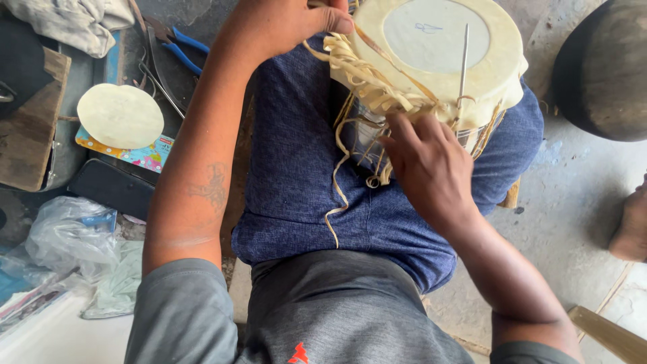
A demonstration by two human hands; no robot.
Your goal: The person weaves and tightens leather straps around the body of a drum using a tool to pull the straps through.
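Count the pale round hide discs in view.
2: one hide disc stretched over the drum on the lap, one loose hide disc lying at left. Others may be hidden.

Drum skin (438, 47) pale cream, paler grey-white circle at centre; lacing strips (364, 81) straw-yellow. Shorts (303, 182) speckled denim blue, shirt (323, 317) grey with small orange mark. Loose skin disc (120, 116) cream on floral turquoise board (145, 156); pliers (183, 50) blue-handled.
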